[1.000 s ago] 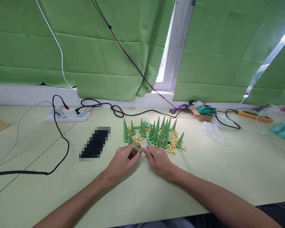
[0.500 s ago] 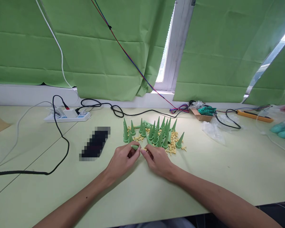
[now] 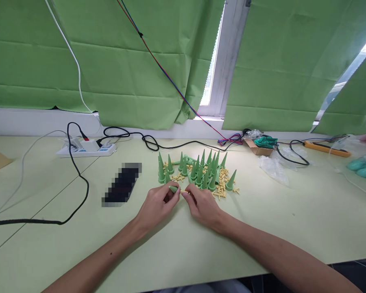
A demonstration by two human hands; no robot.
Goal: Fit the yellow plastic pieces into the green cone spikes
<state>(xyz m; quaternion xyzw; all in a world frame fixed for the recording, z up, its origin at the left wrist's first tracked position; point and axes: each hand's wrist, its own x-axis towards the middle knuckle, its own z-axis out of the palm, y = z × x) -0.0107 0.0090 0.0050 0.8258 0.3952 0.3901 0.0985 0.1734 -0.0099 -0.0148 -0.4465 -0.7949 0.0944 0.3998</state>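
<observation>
- In my head view, my left hand [image 3: 159, 204] pinches a green cone [image 3: 173, 189], tipped sideways, over the desk [image 3: 171, 252], back from its near edge.
- My right hand [image 3: 203, 204] pinches a yellow piece [image 3: 184, 192] just beside that cone.
- Standing cones [image 3: 205, 181] and loose yellow bits [image 3: 222, 184] sit beyond, toward the far edge.

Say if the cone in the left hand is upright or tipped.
Tipped: the cone lies nearly sideways in the left hand, its point facing left.
</observation>
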